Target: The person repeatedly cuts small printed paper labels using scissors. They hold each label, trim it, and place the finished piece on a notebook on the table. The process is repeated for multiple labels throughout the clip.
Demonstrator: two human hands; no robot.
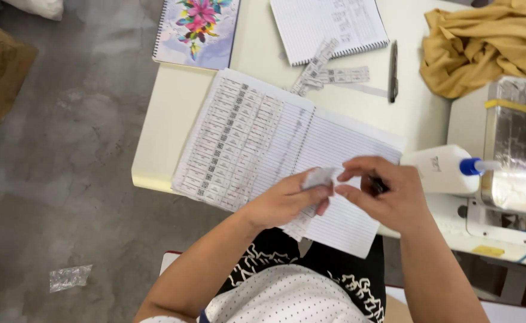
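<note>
I see my left hand [287, 203] pinching a small white paper slip [318, 178] over the open lined notebook [287, 149] at the worktop's [173, 101] near edge. My right hand [385, 194] is closed around something dark and meets the slip with its fingertips, probably to steady the thin paper. A smooth white glue bottle [439, 170] lies just beside it.

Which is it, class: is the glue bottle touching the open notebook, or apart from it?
Cannot tell. In the head view the glue bottle lies just right of the open notebook, but the right hand hides where their edges would meet.
</note>
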